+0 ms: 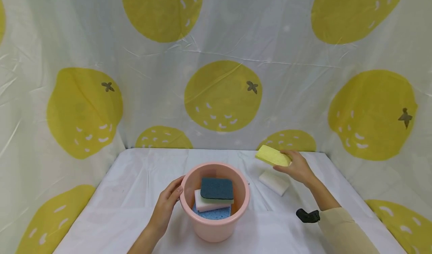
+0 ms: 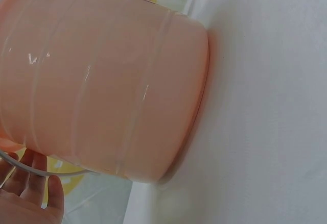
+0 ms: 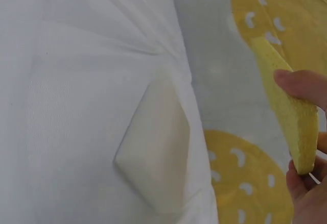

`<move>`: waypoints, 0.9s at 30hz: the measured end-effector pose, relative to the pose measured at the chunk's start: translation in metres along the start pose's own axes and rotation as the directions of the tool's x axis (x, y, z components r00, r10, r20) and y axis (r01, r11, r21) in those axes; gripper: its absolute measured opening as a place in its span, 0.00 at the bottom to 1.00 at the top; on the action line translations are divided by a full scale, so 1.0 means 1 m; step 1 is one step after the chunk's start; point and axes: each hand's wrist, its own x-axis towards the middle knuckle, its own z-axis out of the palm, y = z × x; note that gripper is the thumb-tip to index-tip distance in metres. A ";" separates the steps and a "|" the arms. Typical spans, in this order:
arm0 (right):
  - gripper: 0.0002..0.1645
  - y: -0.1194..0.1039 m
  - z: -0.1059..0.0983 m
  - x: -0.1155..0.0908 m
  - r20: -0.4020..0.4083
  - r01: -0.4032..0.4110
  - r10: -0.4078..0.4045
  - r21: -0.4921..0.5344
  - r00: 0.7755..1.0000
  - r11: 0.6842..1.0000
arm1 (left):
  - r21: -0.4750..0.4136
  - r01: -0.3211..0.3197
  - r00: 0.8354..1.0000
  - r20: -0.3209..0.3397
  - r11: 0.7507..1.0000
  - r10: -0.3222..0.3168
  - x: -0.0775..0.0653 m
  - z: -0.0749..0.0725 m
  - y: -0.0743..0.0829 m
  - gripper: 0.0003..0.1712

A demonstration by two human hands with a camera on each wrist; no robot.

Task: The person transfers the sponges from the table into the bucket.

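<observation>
My right hand [image 1: 297, 168] pinches a yellow sponge [image 1: 272, 156] between thumb and fingers, raised above the table's back right. Below it a white sponge [image 1: 274, 183] lies on the cloth, also seen as a white block [image 3: 156, 147] in the right wrist view. My left hand [image 1: 167, 199] holds the left side of a pink bucket [image 1: 214, 229] at its rim. In the left wrist view its fingers [image 2: 33, 178] touch the bucket wall behind the thin handle. Inside the bucket, a dark-green-topped scouring sponge [image 1: 216, 189] lies over a white sponge [image 1: 207, 206] and a blue sponge [image 1: 214, 212].
A white cloth [image 1: 135, 183] covers the table. Behind it and at both sides hangs a pale curtain [image 1: 155, 96] with large yellow fruit prints. A black strap-like piece [image 1: 308, 215] sits by the right sleeve [image 1: 344, 227].
</observation>
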 end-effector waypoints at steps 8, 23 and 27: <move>0.50 -0.022 -0.002 -0.002 -0.003 0.053 -0.053 0.005 0.999 0.999 | 0.001 0.002 1.000 0.004 1.000 -0.002 0.001 0.001 0.000 0.25; 0.44 -0.080 -0.003 -0.008 -0.019 0.243 -0.243 0.041 0.970 0.969 | 0.013 0.011 1.000 -0.006 1.000 -0.011 0.001 -0.001 -0.001 0.25; 0.42 -0.097 -0.002 -0.011 -0.022 0.322 -0.321 0.035 0.947 0.946 | 0.011 0.014 1.000 -0.009 1.000 -0.014 0.002 0.000 -0.002 0.25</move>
